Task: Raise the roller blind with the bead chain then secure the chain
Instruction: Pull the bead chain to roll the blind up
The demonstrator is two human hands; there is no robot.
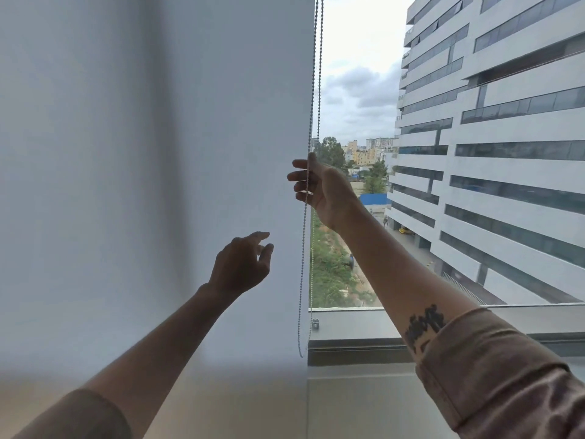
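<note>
A white roller blind (pixel 158 153) hangs fully down over the left part of the window, its bottom edge below the sill. The bead chain (pixel 316 74) hangs in two strands along the blind's right edge and loops near the sill. My right hand (pixel 319 188) is raised at the blind's edge, fingers spread, with one strand running between thumb and fingers. My left hand (pixel 243 264) hovers lower and to the left in front of the blind, fingers apart, holding nothing and clear of the chain.
A small chain clip (pixel 315 324) is fixed on the window frame by the sill (pixel 364 343). Through the bare glass on the right stands a large office building (pixel 490 137), with trees and ground far below.
</note>
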